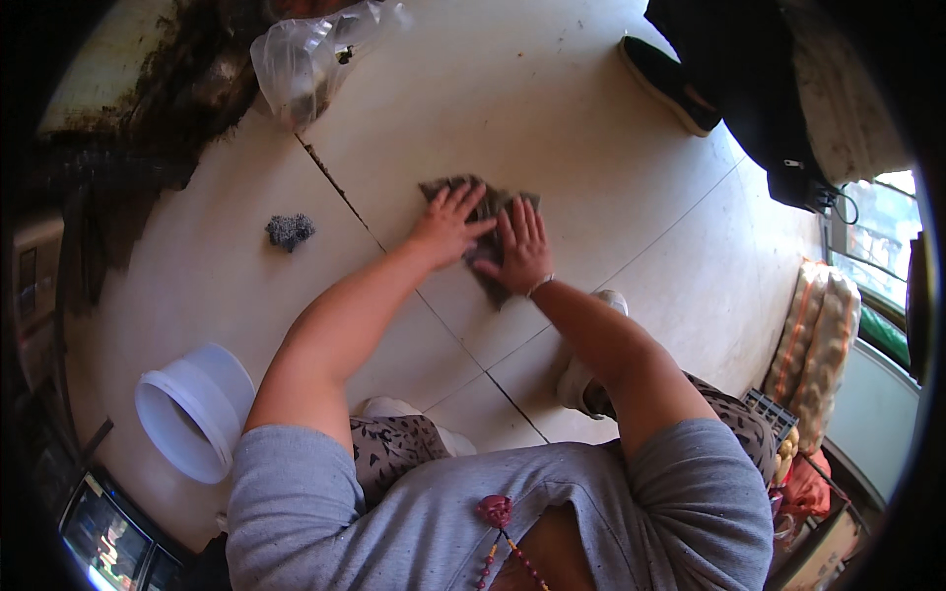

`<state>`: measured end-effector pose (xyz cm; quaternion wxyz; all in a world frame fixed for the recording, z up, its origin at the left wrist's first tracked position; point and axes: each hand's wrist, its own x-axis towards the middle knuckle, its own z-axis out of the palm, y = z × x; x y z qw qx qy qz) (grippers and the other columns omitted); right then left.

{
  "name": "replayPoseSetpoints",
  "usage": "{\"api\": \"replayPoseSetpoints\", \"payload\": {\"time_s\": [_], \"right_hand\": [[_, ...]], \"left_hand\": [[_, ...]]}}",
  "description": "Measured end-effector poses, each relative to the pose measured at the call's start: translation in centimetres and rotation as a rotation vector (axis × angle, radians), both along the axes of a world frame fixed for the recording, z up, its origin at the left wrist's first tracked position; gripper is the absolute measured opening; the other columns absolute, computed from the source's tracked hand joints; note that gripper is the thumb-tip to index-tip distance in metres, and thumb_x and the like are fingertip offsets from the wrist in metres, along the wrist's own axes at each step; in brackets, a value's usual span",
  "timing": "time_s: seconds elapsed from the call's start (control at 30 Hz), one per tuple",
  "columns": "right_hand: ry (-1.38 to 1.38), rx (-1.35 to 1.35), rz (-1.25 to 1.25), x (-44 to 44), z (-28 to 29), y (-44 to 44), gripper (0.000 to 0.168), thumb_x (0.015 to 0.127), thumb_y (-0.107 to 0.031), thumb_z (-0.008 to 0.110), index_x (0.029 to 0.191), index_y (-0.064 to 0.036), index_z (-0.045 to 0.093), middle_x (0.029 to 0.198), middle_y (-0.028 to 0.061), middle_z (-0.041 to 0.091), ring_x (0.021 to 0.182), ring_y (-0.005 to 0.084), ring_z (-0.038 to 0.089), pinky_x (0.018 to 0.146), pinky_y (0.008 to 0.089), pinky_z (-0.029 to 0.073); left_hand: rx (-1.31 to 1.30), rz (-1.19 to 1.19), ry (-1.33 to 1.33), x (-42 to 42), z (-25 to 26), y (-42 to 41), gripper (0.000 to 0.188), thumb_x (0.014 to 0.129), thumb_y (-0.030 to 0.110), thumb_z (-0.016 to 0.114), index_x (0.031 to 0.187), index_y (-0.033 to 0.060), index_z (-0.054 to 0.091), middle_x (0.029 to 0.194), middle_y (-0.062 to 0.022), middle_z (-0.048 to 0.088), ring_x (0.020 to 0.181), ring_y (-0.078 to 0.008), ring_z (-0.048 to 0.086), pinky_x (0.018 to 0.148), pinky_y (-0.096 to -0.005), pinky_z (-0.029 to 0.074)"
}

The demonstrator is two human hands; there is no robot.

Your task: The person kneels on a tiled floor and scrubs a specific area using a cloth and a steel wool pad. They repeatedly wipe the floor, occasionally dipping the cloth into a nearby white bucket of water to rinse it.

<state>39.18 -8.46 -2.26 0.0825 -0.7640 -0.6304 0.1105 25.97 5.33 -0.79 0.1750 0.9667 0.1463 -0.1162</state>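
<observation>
Both palms press down on a dark grey-brown cloth [494,284] spread over the pale tiled floor [458,111]. My left hand [449,229] lies on the cloth's left part with its fingers apart. Beside it, my right hand [523,247] rests flat on the right part, a bracelet at its wrist. The thumb side of my left hand comes close to the fingers of my right. Cloth corners stick out past the fingers and below my right palm. To the left, a grey metal scouring pad [290,231] sits apart on the tiles.
A white plastic tub [185,414] lies tipped at left. A clear plastic bag [292,74] stands near a dark, grimy object at upper left. Another person's black shoe [669,85] is at upper right. Netted sacks [813,347] lean at right. A dark gap [332,181] runs between tiles.
</observation>
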Motion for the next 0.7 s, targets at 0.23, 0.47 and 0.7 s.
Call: {"api": "replayPoseSetpoints", "payload": {"time_s": [0.23,0.47,0.7], "right_hand": [[-0.031,-0.125,0.011,3.2,1.4,8.8,0.099,0.065,-0.069,0.054,0.14,-0.011,0.022,0.145,0.0202,0.011,0.135,0.0342,0.008,0.109,0.0442,0.009],[-0.045,-0.069,0.183,-4.6,-0.6,1.6,0.097,0.065,-0.069,0.051,0.136,-0.007,0.029,0.145,0.0216,0.012,0.135,0.0358,0.009,0.108,0.0459,0.008],[0.042,-0.126,0.232,-3.1,1.5,4.8,0.097,0.066,-0.067,0.053,0.137,-0.007,0.027,0.145,0.0205,0.011,0.136,0.0336,0.006,0.11,0.0434,0.006]], "left_hand": [[0.092,0.369,-0.043,2.7,-0.4,4.2,0.053,0.083,0.028,0.055,0.132,0.0339,0.036,0.145,-0.0133,0.018,0.131,-0.0311,0.025,0.102,-0.0459,0.026],[0.001,0.336,0.339,-2.7,-1.7,-3.2,0.051,0.085,0.031,0.05,0.13,0.011,0.038,0.129,-0.0359,0.031,0.108,-0.0466,0.045,0.08,-0.0473,0.046],[0.154,0.187,0.268,-3.9,1.0,-1.1,0.063,0.079,0.038,0.056,0.133,0.0132,0.035,0.137,-0.0294,0.025,0.125,-0.0434,0.027,0.099,-0.052,0.025]]}}
